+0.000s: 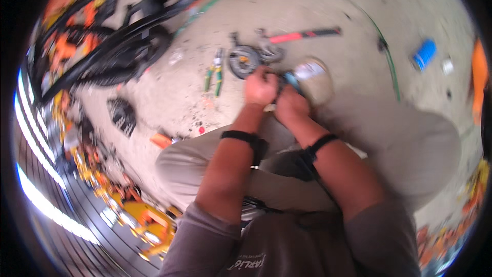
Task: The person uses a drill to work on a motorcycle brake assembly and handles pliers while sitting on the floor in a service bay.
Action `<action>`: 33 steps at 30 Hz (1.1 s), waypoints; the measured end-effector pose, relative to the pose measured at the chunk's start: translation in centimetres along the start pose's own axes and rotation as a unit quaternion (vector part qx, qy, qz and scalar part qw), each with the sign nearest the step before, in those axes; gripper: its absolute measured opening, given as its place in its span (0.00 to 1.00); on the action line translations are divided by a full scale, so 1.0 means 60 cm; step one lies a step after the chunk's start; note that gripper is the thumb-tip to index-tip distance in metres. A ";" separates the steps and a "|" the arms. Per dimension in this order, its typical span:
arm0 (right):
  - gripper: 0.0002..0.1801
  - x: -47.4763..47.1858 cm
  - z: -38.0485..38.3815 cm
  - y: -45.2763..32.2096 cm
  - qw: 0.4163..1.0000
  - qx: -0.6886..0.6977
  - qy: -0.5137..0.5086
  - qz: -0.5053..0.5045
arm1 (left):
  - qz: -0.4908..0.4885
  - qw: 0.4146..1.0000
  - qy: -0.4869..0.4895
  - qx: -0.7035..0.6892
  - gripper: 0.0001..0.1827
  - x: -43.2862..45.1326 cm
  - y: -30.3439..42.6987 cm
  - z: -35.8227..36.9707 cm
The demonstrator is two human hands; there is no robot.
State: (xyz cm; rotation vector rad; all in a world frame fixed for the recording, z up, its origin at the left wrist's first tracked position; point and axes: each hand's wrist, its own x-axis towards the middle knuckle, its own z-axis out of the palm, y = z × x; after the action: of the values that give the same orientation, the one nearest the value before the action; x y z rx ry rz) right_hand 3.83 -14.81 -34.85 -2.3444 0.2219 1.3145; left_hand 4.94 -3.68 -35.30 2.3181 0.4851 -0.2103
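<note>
My left hand (261,87) and my right hand (293,104) are close together in front of my crossed legs. Their curled fingers close on a small dark part (281,86), mostly hidden and blurred. Just past my left hand lies a round grey metal part (243,61) with a yellowish centre. A second greyish metal piece (272,52) sits against it, below the head of a red-and-black-handled hammer (303,35). Beside my right hand is a pale tub (317,84) with a label. A light-blue item (292,79) shows between that hand and the tub.
Green-and-yellow-handled pliers (216,71) lie left of the metal parts. A blue can (424,54) and a thin green hose (388,55) are on the right. At left stand a black frame and wheel (153,46), with a black packet (122,115) nearer. Orange machines (146,219) line the left edge.
</note>
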 end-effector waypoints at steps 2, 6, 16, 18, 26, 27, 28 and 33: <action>0.23 0.005 -0.002 0.020 0.996 -0.079 0.003 -0.045 | -0.036 0.999 -0.028 0.024 0.15 0.007 0.033 0.001; 0.25 0.009 -0.020 0.021 0.986 -0.115 0.004 -0.118 | -0.072 0.992 -0.087 0.052 0.17 0.015 0.065 -0.011; 0.26 -0.045 -0.039 0.007 0.978 -0.080 0.023 -0.191 | -0.147 0.987 -0.050 -0.051 0.23 -0.045 0.044 -0.011; 0.25 -0.016 -0.028 0.018 0.973 -0.096 0.016 -0.208 | -0.126 0.989 -0.027 -0.070 0.23 -0.060 0.036 -0.006; 0.26 0.038 -0.038 0.042 0.963 -0.158 -0.042 -0.215 | -0.088 0.993 0.040 -0.067 0.19 -0.047 0.034 0.034; 0.26 0.037 -0.037 0.043 0.962 -0.161 -0.041 -0.215 | -0.091 0.993 0.045 -0.065 0.19 -0.056 0.033 0.030; 0.26 0.036 -0.035 0.043 0.957 -0.177 -0.052 -0.222 | -0.085 0.993 0.055 -0.056 0.18 -0.059 0.034 0.027; 0.24 0.042 -0.025 0.063 0.940 -0.157 -0.025 -0.303 | -0.086 0.993 0.051 -0.061 0.18 -0.062 0.041 0.022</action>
State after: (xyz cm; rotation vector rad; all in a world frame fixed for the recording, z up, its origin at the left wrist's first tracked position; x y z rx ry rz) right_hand 5.02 -18.63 -37.44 -2.3337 -0.7238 1.1450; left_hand 2.51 -7.27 -33.55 2.1767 0.7302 -0.1410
